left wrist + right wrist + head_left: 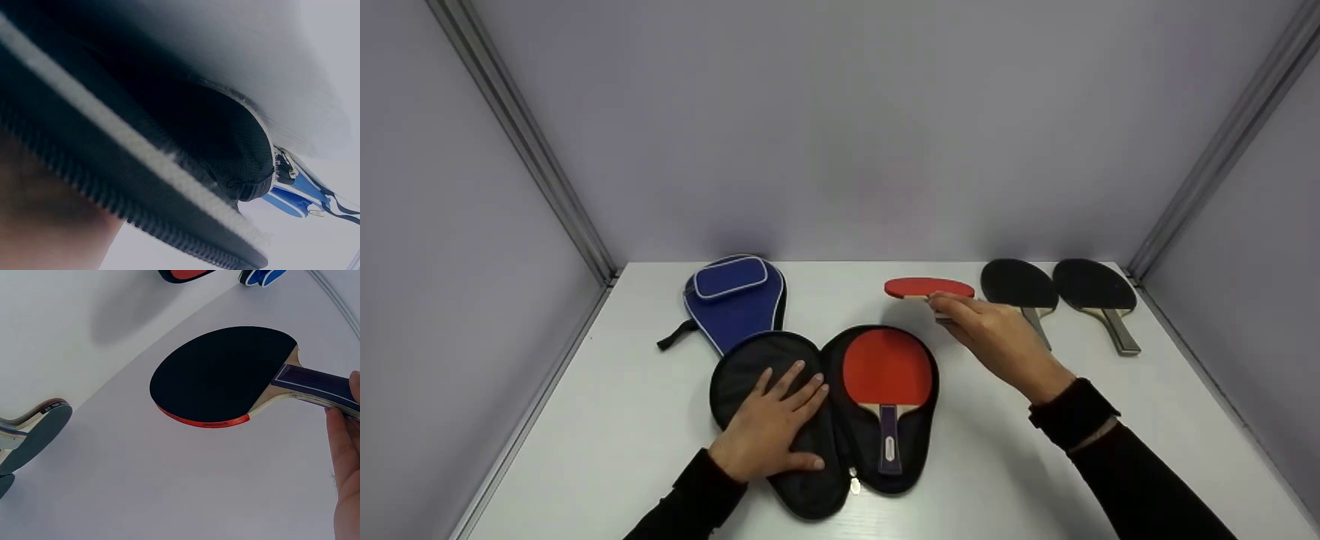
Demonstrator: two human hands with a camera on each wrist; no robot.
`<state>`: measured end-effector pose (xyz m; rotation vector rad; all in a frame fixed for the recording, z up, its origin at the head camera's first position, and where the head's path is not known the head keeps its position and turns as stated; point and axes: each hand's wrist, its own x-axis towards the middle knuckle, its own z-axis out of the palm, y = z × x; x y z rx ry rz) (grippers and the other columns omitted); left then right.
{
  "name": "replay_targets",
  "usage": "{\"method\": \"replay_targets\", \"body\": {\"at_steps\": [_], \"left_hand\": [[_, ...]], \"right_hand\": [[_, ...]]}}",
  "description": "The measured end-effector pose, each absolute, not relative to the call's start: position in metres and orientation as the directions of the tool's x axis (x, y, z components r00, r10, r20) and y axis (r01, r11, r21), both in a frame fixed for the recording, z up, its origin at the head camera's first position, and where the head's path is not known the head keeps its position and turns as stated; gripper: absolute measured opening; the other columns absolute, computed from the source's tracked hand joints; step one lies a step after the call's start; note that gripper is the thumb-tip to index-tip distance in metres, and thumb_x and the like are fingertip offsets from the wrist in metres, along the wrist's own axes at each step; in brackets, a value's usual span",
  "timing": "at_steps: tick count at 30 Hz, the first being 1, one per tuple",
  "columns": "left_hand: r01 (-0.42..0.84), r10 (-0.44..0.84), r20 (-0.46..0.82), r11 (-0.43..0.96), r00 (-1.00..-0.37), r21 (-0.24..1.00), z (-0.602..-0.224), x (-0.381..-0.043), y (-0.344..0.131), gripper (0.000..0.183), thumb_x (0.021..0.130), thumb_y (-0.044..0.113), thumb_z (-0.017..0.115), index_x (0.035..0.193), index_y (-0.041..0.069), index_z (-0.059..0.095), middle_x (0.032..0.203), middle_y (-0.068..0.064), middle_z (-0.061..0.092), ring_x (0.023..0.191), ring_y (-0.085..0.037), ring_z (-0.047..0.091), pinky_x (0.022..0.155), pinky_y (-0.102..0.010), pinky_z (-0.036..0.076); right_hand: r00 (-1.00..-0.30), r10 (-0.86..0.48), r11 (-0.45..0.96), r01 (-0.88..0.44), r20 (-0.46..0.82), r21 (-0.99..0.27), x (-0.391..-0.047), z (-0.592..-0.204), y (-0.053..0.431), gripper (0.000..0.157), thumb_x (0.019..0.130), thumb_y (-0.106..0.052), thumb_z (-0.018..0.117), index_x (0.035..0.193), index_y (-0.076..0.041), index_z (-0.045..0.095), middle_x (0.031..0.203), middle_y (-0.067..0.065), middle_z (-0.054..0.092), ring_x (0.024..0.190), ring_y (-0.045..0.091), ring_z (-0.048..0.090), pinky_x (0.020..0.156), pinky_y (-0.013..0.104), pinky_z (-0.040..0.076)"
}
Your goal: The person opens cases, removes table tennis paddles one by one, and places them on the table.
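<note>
A black zippered paddle case lies unfolded on the table. In its right half rests a table tennis paddle, red face up, its dark handle pointing toward me. My left hand presses on the case's left half with fingers spread and straight; the left wrist view shows the zipper teeth close up. Above the table, beyond the case's right half, my right hand grips a second paddle by its handle. Its red side faces up, and its black underside shows in the right wrist view.
Behind the open case lies a blue paddle case with white piping and a black strap, partly overlapped by it. Two paddles, one black and another black, lie at the back right. Grey walls enclose the white table.
</note>
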<state>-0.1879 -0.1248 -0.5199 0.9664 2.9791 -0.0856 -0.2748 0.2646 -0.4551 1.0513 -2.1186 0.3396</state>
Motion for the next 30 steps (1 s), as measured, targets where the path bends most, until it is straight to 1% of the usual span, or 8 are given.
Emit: {"method": "replay_targets", "body": {"at_steps": [2, 6, 12, 18, 23, 27, 30], "left_hand": [[0.586, 0.585, -0.024, 0.809, -0.81, -0.043, -0.52, -0.188, -0.125, 0.111, 0.098, 0.08, 0.079, 0.182, 0.015, 0.046, 0.191, -0.004, 0.045, 0.182, -0.038, 0.034, 0.143, -0.071, 0.037], [0.59, 0.589, -0.025, 0.806, -0.807, -0.047, -0.521, -0.187, -0.125, 0.111, 0.098, 0.081, 0.078, 0.182, 0.015, 0.046, 0.191, -0.004, 0.045, 0.182, -0.038, 0.034, 0.143, -0.071, 0.037], [0.592, 0.592, -0.024, 0.804, -0.806, -0.06, -0.521, -0.187, -0.124, 0.111, 0.098, 0.082, 0.076, 0.182, 0.015, 0.046, 0.191, -0.004, 0.044, 0.182, -0.038, 0.034, 0.143, -0.071, 0.037], [0.59, 0.589, -0.029, 0.805, -0.807, -0.068, -0.522, -0.189, -0.124, 0.11, 0.099, 0.081, 0.076, 0.182, 0.015, 0.045, 0.191, -0.004, 0.044, 0.182, -0.038, 0.033, 0.144, -0.07, 0.036], [0.591, 0.591, -0.03, 0.804, -0.806, -0.066, -0.522, -0.19, -0.124, 0.109, 0.1, 0.08, 0.076, 0.182, 0.015, 0.045, 0.191, -0.004, 0.044, 0.183, -0.038, 0.032, 0.144, -0.071, 0.036], [0.59, 0.589, -0.029, 0.805, -0.807, -0.055, -0.523, -0.19, -0.125, 0.11, 0.099, 0.079, 0.077, 0.182, 0.015, 0.046, 0.191, -0.004, 0.044, 0.183, -0.038, 0.032, 0.144, -0.071, 0.036], [0.588, 0.588, -0.032, 0.807, -0.809, -0.051, -0.523, -0.19, -0.126, 0.11, 0.099, 0.079, 0.077, 0.183, 0.015, 0.045, 0.191, -0.004, 0.044, 0.183, -0.037, 0.032, 0.144, -0.071, 0.036]], "right_hand": [[-0.419, -0.57, 0.645, -0.761, 0.707, 0.069, -0.279, -0.458, 0.268, 0.039, 0.094, 0.0, 0.096, 0.129, -0.009, 0.08, 0.121, 0.012, 0.09, 0.097, 0.031, 0.091, 0.082, 0.042, 0.075], [-0.458, -0.549, 0.666, -0.745, 0.699, 0.036, -0.288, -0.464, 0.272, 0.038, 0.095, 0.0, 0.095, 0.129, -0.009, 0.079, 0.117, 0.013, 0.09, 0.095, 0.033, 0.091, 0.082, 0.044, 0.076], [-0.494, -0.531, 0.695, -0.718, 0.688, 0.021, -0.299, -0.473, 0.277, 0.034, 0.098, -0.002, 0.093, 0.129, -0.009, 0.08, 0.113, 0.016, 0.09, 0.091, 0.036, 0.09, 0.078, 0.046, 0.076], [-0.527, -0.52, 0.72, -0.694, 0.672, 0.013, -0.309, -0.481, 0.282, 0.03, 0.102, -0.007, 0.091, 0.129, -0.01, 0.079, 0.109, 0.017, 0.09, 0.087, 0.038, 0.089, 0.076, 0.048, 0.075], [-0.549, -0.512, 0.725, -0.688, 0.661, -0.01, -0.315, -0.486, 0.285, 0.029, 0.102, -0.009, 0.09, 0.129, -0.011, 0.081, 0.115, 0.014, 0.091, 0.094, 0.037, 0.09, 0.081, 0.048, 0.075], [-0.589, -0.51, 0.736, -0.676, 0.627, -0.037, -0.317, -0.49, 0.287, 0.031, 0.103, -0.01, 0.09, 0.131, -0.013, 0.081, 0.123, 0.013, 0.091, 0.099, 0.036, 0.091, 0.086, 0.05, 0.075], [-0.615, -0.505, 0.75, -0.66, 0.606, -0.044, -0.319, -0.495, 0.287, 0.033, 0.102, -0.009, 0.091, 0.132, -0.014, 0.079, 0.125, 0.015, 0.09, 0.098, 0.039, 0.09, 0.082, 0.052, 0.075]]}}
